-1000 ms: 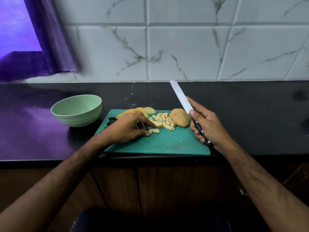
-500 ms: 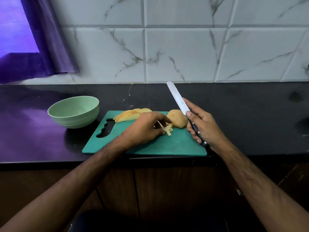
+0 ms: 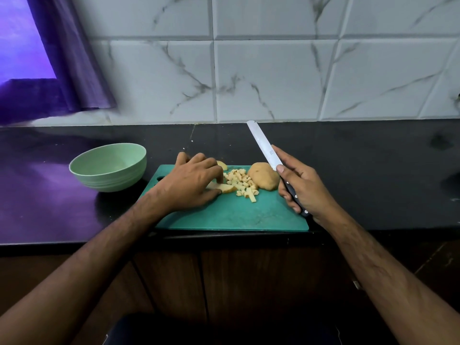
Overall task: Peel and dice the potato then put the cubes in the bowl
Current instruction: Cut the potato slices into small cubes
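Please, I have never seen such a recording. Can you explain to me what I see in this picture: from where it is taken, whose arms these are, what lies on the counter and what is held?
There is no machine: a person wears one camera on the head, looking down at their own two bare arms. On the black stone counter lies a green plastic cutting board, with a pale green round bowl beside it. On the board lie small yellow potato cubes and a large uncut potato piece. The left hand pinches a flat potato slice. The right hand grips a long black-handled knife, blade raised, cutting nothing.
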Demonstrator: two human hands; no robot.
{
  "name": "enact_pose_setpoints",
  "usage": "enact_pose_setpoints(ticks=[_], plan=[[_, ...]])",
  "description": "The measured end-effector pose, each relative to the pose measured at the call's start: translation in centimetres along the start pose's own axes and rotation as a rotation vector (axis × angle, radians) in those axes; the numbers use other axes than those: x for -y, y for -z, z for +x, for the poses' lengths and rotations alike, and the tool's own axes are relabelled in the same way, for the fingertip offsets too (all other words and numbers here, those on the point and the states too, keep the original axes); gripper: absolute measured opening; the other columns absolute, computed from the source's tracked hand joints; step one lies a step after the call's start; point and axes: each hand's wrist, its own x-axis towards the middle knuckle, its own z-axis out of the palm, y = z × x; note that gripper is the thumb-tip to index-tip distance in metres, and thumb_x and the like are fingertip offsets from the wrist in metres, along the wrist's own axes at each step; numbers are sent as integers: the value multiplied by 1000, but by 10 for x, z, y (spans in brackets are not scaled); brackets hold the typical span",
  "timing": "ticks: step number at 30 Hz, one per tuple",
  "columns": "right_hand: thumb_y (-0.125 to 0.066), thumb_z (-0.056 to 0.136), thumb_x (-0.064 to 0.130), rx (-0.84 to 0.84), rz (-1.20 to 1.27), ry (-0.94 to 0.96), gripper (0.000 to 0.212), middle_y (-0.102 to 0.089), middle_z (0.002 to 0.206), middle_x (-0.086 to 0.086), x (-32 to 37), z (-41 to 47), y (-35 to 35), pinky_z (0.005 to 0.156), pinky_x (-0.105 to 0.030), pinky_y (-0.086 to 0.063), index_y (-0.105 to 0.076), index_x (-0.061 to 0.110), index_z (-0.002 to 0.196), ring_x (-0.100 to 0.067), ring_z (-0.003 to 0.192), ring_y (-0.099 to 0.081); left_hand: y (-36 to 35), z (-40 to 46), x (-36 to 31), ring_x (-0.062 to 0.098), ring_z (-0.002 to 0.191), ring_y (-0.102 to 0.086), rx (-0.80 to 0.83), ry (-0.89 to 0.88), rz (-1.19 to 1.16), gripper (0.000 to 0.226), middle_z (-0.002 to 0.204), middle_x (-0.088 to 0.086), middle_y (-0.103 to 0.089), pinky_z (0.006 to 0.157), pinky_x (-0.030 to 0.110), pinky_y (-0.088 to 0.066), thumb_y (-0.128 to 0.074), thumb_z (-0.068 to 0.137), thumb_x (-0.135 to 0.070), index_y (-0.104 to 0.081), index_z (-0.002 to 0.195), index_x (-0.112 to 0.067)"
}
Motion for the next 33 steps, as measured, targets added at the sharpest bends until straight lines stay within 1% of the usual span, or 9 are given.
enact_pose_setpoints(ticks=[5, 10, 14, 21, 24, 27, 30, 31, 33], plan=[[-43, 110, 24, -2, -7, 1, 47, -45, 58, -9, -1, 0, 0, 34, -21, -33, -43, 51, 148, -17, 38, -35, 5, -14, 6, 13, 87, -55, -22, 41, -71, 23, 88, -21, -50, 75, 39, -28, -65, 91, -44, -52, 94, -26], [-43, 110, 24, -8, -17, 4, 47, -45, 59, -9, -1, 0, 0, 35, -21, -33, -43, 52, 148, -17, 38, -35, 3, -23, 14, 11, 95, -64, -66, 216, -137, 21, 98, -15, -65, 78, 40, -30, -75, 89, -29, -63, 105, -27], [-43, 110, 24, -7, -26, 1, 47, -45, 58, -8, -2, 1, 0, 38, -23, -35, -43, 52, 148, -18, 39, -35, -2, -21, 14, 15, 102, -62, -52, 238, -115, 16, 106, -11, -65, 83, 43, -35, -70, 92, -22, -69, 107, -24], [-43, 110, 25, -12, -46, -2, 47, -47, 58, -6, -2, 2, 0, 42, -24, -35, -42, 52, 148, -18, 40, -36, 0, -17, 12, 20, 85, -65, -68, 217, -141, 9, 88, -10, -67, 75, 36, -27, -61, 91, -31, -54, 93, -25], [-43, 110, 25, -14, -49, -4, 47, -47, 58, -6, -2, 2, 0, 43, -25, -35, -42, 53, 148, -19, 40, -35, 2, -17, 15, 17, 84, -68, -124, 198, -193, 16, 88, -12, -69, 77, 36, -32, -58, 87, -39, -57, 96, -25], [-42, 110, 25, -14, -52, -4, 47, -46, 58, -7, -2, 2, -1, 42, -24, -35, -42, 53, 148, -18, 40, -36, 10, -14, 10, 10, 92, -62, -216, 250, -384, 17, 95, -14, -64, 81, 38, -40, -74, 88, -38, -61, 95, -29], [-42, 110, 25, -15, -56, -4, 47, -46, 57, -7, -1, 0, -1, 38, -22, -35, -42, 52, 149, -17, 39, -36, 25, -8, 1, 9, 79, -62, -262, 318, -761, 22, 86, -9, -66, 75, 26, -48, -83, 84, -20, -62, 90, -24], [-42, 110, 25, -16, -57, -3, 47, -46, 57, -7, 0, 0, -1, 37, -22, -34, -41, 52, 149, -17, 38, -36, 27, -9, 0, 11, 77, -63, -250, 343, -865, 23, 83, -6, -68, 71, 24, -48, -84, 83, -19, -63, 91, -22], [-42, 110, 25, -20, -62, -4, 47, -46, 57, -7, 1, 0, -2, 36, -22, -34, -41, 51, 149, -16, 38, -36, 25, -13, 1, 22, 77, -67, -225, 369, -1003, 26, 84, 0, -71, 68, 31, -50, -85, 79, -25, -63, 91, -21]])
